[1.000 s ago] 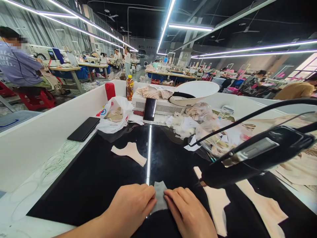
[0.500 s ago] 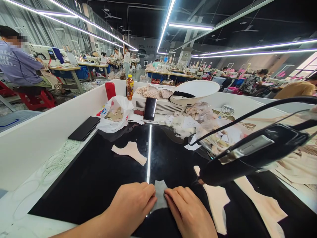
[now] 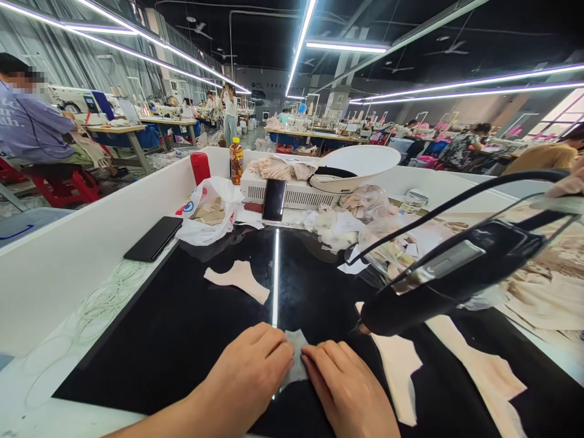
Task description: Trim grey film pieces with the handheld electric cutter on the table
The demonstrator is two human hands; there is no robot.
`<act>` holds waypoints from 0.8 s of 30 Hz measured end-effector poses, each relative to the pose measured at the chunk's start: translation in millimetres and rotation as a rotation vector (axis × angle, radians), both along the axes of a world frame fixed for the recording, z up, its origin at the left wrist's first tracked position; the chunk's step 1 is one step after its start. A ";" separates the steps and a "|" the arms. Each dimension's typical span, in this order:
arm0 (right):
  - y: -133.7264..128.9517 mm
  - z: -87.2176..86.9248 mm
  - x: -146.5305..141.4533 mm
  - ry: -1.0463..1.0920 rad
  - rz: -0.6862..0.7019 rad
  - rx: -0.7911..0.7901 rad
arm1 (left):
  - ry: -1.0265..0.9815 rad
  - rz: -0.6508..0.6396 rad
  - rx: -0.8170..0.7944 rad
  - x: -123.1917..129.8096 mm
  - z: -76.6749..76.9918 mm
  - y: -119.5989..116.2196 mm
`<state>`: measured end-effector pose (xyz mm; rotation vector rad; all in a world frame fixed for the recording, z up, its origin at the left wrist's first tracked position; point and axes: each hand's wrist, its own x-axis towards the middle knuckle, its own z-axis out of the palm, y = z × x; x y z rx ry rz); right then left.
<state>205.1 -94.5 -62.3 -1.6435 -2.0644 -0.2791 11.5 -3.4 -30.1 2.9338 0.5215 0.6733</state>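
Observation:
A small piece of thin grey-white fabric [image 3: 296, 360] is between my two hands, low in the view over the glossy black board [image 3: 182, 340]. My left hand [image 3: 258, 365] pinches its left side with thumb and fingers together. On the opposite edge, my right hand [image 3: 344, 380] is closed with its fingertips on the fabric. A beige cut fabric piece [image 3: 239, 280] lies flat beyond my left hand. To the right of my right hand rest a second beige piece [image 3: 399, 365] and a third one [image 3: 483, 365].
A black handheld tool [image 3: 438, 280] with a cable hangs over the board's right side. Behind stand a phone [image 3: 274, 199], a plastic bag [image 3: 212, 210], a drink bottle [image 3: 236, 161] and heaped fabric scraps [image 3: 351, 222]. A black tablet-like slab [image 3: 152, 238] lies left.
My left hand has shifted slightly right, covering more of the grey-white fabric. A hand now shows at the right edge by the black tool. The view has tilted slightly.

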 end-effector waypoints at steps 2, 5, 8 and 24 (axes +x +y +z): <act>0.1 -0.7 0.7 -0.005 -0.002 0.005 | -0.017 -0.057 0.001 0.8 -4.1 -0.8; 1.0 -1.5 1.3 -0.022 -0.005 0.024 | -0.045 -0.093 0.031 1.4 -14.3 -2.1; 2.6 -0.7 0.5 -0.040 0.003 0.038 | -0.062 -0.085 0.064 2.3 -22.0 -3.3; 3.0 -2.6 0.4 -0.044 0.002 0.019 | -0.054 -0.063 0.075 5.8 -17.2 -4.8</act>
